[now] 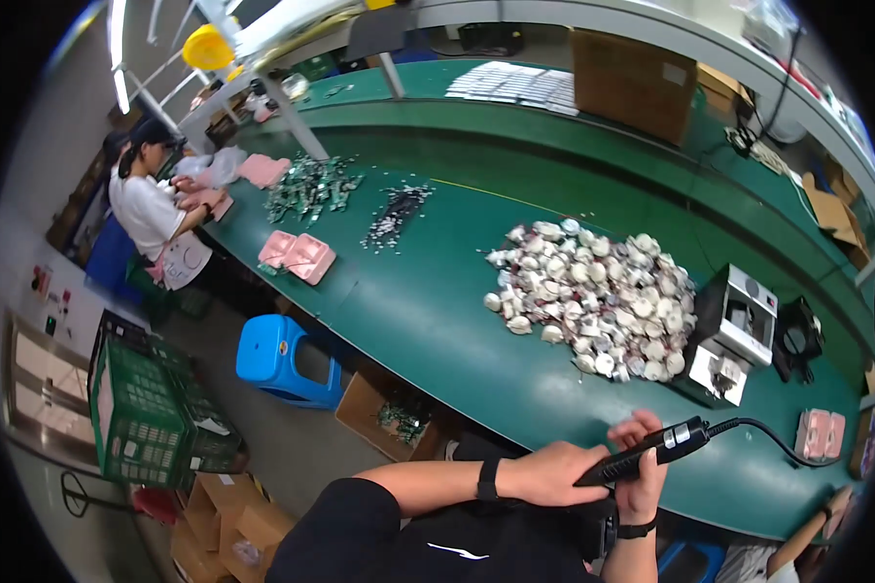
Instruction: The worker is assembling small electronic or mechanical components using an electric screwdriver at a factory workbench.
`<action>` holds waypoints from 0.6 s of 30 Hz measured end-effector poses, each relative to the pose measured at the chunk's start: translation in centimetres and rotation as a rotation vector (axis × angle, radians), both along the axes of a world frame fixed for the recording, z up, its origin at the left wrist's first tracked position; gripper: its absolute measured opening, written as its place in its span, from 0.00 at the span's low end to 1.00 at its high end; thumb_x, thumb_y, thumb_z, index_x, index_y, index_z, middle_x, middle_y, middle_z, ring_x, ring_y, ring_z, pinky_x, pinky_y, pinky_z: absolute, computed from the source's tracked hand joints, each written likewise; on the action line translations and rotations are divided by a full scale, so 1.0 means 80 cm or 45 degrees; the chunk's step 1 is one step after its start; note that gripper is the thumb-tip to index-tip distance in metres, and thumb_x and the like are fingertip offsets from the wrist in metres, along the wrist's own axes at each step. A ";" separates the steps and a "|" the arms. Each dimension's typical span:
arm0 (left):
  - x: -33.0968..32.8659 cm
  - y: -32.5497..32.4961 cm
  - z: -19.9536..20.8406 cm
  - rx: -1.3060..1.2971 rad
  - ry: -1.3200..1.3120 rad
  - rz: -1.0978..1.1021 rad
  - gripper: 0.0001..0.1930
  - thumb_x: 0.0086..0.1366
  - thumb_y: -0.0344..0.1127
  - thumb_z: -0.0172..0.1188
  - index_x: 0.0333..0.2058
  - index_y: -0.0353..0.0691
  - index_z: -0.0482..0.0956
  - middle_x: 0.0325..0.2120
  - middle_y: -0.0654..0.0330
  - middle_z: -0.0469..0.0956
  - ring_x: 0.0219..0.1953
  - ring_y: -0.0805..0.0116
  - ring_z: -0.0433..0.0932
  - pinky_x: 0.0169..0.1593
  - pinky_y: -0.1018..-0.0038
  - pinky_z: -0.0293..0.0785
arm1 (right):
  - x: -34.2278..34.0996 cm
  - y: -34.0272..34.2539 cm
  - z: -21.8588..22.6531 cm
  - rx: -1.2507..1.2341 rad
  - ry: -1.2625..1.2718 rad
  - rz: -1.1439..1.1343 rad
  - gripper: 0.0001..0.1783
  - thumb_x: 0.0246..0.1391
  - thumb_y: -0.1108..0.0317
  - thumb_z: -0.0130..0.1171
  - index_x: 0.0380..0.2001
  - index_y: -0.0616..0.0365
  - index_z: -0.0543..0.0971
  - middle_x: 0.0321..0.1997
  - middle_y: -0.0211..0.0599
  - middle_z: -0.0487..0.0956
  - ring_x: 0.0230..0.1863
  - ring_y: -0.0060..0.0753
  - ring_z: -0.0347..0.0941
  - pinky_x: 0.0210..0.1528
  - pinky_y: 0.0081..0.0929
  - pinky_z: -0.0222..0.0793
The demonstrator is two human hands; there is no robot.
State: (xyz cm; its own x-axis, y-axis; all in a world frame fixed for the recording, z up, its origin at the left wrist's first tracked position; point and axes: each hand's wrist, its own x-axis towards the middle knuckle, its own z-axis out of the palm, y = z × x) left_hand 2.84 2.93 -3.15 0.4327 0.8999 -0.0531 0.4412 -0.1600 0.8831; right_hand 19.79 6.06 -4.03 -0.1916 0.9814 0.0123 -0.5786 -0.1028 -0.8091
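Observation:
My right hand (640,491) is closed round a black corded electric screwdriver (651,454), its thumb along the near side and its fingers curled up behind. The tool slants, with its cable end up to the right and its front end down to the left. Against that front end is my left hand (552,474), closed, with its fingertips partly hidden; whatever it pinches does not show. Both hands are at the near edge of the green table (428,360). Beyond them lies a big heap of white round parts (593,296) with reddish bits among them.
Right of the heap stands a black-and-silver boxy machine (734,325). Pink trays (311,258) and green circuit boards (311,189) lie far left, near a person (156,209). Another person's arm (807,539) is at lower right. A blue stool (272,355) stands beside the table.

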 end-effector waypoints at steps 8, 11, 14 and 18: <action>-0.205 0.011 0.024 0.103 0.181 0.747 0.15 0.64 0.41 0.61 0.44 0.37 0.77 0.32 0.56 0.82 0.35 0.66 0.82 0.40 0.71 0.77 | 0.067 0.004 0.049 -0.001 -0.035 -0.146 0.20 0.55 0.56 0.62 0.43 0.53 0.66 0.21 0.29 0.67 0.19 0.25 0.61 0.23 0.26 0.58; -0.355 0.013 0.033 0.394 0.533 1.263 0.14 0.63 0.40 0.61 0.39 0.34 0.79 0.30 0.49 0.82 0.33 0.61 0.83 0.38 0.69 0.77 | 0.104 0.010 0.070 0.128 -0.016 -0.309 0.17 0.57 0.60 0.59 0.42 0.54 0.66 0.22 0.29 0.65 0.20 0.22 0.61 0.24 0.22 0.58; -0.494 -0.006 0.027 0.548 1.018 1.655 0.15 0.62 0.43 0.62 0.38 0.35 0.80 0.32 0.49 0.82 0.36 0.53 0.82 0.40 0.64 0.77 | 0.109 0.012 0.079 0.265 -0.184 -0.741 0.11 0.64 0.62 0.53 0.43 0.55 0.67 0.21 0.25 0.62 0.20 0.18 0.56 0.24 0.18 0.55; -0.621 -0.036 0.010 0.541 1.284 1.860 0.17 0.60 0.45 0.62 0.40 0.36 0.80 0.36 0.50 0.80 0.41 0.51 0.79 0.45 0.60 0.74 | 0.097 0.004 0.088 0.302 -0.314 -0.808 0.07 0.59 0.73 0.56 0.35 0.57 0.67 0.24 0.36 0.72 0.22 0.30 0.67 0.28 0.26 0.69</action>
State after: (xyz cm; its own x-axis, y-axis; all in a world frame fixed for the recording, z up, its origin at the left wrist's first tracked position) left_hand -46.86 0.08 -2.35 -0.6726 0.5050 0.5410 0.6952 0.6816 0.2281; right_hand 27.59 6.42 3.03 0.3896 0.8808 0.2691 -0.2660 0.3873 -0.8827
